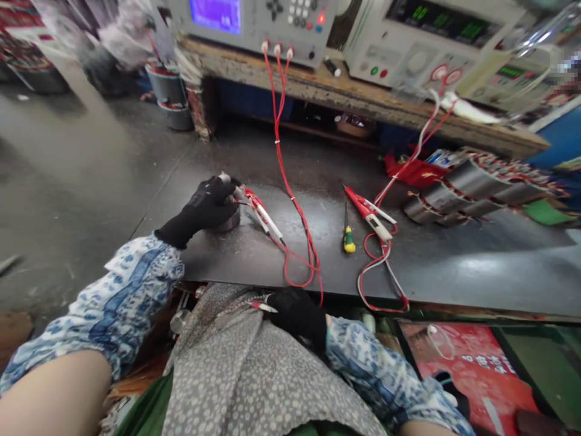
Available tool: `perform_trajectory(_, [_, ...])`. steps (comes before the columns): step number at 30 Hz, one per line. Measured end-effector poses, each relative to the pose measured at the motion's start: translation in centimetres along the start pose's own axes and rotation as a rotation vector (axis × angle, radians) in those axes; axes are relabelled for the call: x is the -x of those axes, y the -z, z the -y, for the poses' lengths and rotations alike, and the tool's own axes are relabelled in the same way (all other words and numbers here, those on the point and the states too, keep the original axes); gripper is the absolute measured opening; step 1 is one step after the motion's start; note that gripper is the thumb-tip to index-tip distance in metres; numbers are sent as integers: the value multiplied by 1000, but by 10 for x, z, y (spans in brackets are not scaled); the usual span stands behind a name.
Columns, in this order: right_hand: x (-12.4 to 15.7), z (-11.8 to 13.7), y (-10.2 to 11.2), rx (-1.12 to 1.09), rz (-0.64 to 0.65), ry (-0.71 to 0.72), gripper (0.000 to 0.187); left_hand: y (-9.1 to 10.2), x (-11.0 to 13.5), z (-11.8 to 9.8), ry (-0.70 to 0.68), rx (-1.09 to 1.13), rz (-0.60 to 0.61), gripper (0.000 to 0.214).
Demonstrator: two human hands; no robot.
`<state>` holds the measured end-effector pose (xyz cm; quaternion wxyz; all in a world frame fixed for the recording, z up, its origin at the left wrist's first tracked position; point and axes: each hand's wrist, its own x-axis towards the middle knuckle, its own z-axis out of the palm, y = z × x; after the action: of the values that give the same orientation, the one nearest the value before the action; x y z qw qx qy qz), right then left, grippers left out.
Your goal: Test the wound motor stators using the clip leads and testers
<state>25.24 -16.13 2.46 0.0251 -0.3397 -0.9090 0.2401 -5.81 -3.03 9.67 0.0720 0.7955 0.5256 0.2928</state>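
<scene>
Head view: left grip [207, 203] atop metal cylinder [230, 221], red clip [255, 203] beside.

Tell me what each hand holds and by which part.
The left hand grips a small round metal part from above, by its top. The right hand holds a red-and-white probe by its body.

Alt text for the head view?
A left hand in a black glove grips a small metal part on a dark workbench, beside red-leaded test clips and a yellow-handled screwdriver. The gloved right hand rests at the lap. Test instruments stand behind.
</scene>
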Motion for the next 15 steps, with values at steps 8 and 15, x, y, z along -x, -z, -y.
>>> perform_trajectory(8, [-76, -1, 76, -756, -604, 61, 21, -20, -14, -2, 86, -246, 159, 33])
perform_trajectory(15, [-118, -11, 56, -1162, -263, -53, 35, -13, -19, 5, 199, 543, 11, 44])
